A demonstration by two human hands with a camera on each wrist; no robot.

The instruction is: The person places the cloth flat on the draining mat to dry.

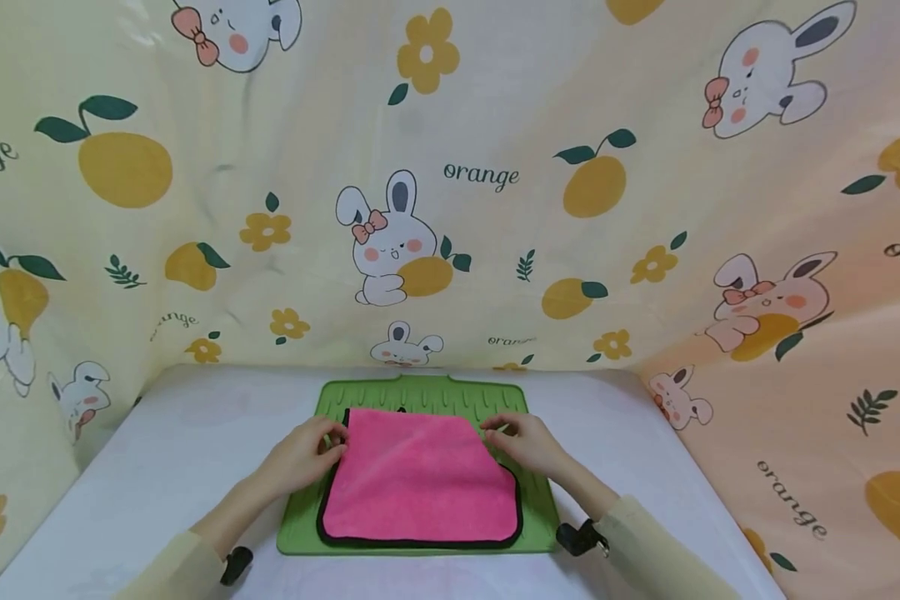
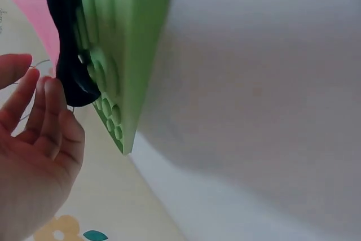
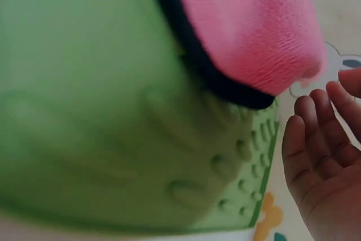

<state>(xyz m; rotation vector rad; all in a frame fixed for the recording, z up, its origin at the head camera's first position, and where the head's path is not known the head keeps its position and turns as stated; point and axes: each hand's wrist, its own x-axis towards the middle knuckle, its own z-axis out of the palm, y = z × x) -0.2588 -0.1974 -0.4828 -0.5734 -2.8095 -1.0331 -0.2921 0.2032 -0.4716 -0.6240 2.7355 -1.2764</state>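
Note:
A pink cloth [image 1: 420, 483] with black edging lies on a green ribbed mat [image 1: 300, 525] in the head view. Its far edge shows pink without trim, so it looks folded there, and its far right corner slants inward. At the cloth's far left side is my left hand [image 1: 307, 454]; in the left wrist view the fingertips [image 2: 53, 86] come up to the black edging, thumb apart from them. Beside the slanted right corner is my right hand [image 1: 525, 442]. The right wrist view shows its fingers [image 3: 324, 134] loosely bent, with a small gap to the cloth.
A white tabletop [image 1: 217, 433] surrounds the mat. Behind it and at both sides hangs a cream sheet [image 1: 495, 250] printed with rabbits, oranges and flowers. Dark wrist devices [image 1: 581, 537] sit near both sleeve cuffs.

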